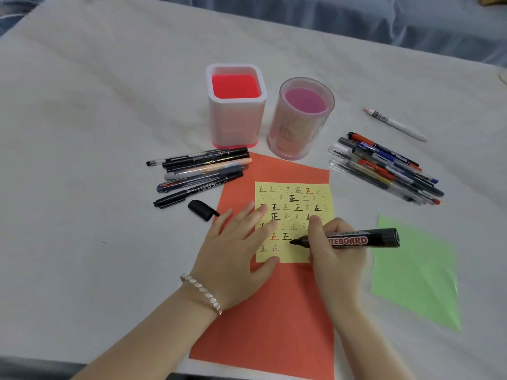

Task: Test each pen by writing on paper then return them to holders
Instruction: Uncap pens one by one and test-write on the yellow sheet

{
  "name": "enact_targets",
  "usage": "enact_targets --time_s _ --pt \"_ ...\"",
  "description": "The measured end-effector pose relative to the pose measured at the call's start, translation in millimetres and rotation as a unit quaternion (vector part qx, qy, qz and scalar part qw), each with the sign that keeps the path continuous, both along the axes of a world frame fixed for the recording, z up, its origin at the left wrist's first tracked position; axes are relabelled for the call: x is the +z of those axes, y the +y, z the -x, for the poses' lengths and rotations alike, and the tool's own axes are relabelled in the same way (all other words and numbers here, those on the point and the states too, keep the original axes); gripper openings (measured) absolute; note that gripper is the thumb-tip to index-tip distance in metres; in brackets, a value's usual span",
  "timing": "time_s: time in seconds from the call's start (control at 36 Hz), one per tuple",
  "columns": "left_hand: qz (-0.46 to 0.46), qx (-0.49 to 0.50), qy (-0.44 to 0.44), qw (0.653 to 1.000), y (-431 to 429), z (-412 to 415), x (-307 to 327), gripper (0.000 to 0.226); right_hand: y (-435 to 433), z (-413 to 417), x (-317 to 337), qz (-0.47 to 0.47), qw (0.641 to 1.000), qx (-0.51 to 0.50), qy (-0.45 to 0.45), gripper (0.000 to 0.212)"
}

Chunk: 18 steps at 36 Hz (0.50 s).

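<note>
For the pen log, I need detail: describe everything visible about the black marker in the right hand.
The marker is thick, black and plastic-looking, with red lettering; "TEBOARD" shows past the right hand, which grips it close to the tip. It is uncapped, and its dark tip seems to touch the yellow paper beside a written mark. It lies nearly level, tip pointing left, tail end right.

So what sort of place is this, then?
Probably a desk or craft table, though the room barely shows: a white cloth, a square holder and a round holder, pens in piles, and the right hand writing with a marker on yellow paper.
</note>
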State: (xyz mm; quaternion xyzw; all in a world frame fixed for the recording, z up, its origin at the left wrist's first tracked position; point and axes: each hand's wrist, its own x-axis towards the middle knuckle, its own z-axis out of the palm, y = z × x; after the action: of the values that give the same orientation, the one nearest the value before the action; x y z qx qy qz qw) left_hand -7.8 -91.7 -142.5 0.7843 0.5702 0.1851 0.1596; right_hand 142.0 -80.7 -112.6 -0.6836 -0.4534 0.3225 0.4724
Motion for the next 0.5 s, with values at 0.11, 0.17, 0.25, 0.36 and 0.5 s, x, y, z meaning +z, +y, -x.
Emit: enact_targets --time_s 0.11,0.17,0.25,0.36,0.5 --pt "-0.001 0.006 -0.011 1.0 0.2 -0.2 -0.9 0.051 -0.9 8.4 -11.5 -0.001 1.0 -0.008 -0.004 0.033" --pt "-0.001 0.006 -0.012 1.0 0.0 -0.1 -1.4 0.051 -1.4 11.0 -15.4 -0.013 1.0 -0.01 -0.005 0.031" --pt "0.003 0.006 -0.014 1.0 0.2 0.2 -2.2 0.051 -1.6 11.5 -17.7 -0.032 0.999 -0.017 0.0 0.031" --pt "0.011 0.008 -0.016 1.0 0.4 0.0 -2.3 0.051 -1.9 10.7 -20.9 -0.039 0.999 -0.01 -0.001 0.031" --pt "0.012 0.01 -0.019 1.0 0.2 -0.2 -2.0 0.052 -1.4 11.4 -22.1 -0.047 0.999 -0.005 -0.012 0.033"
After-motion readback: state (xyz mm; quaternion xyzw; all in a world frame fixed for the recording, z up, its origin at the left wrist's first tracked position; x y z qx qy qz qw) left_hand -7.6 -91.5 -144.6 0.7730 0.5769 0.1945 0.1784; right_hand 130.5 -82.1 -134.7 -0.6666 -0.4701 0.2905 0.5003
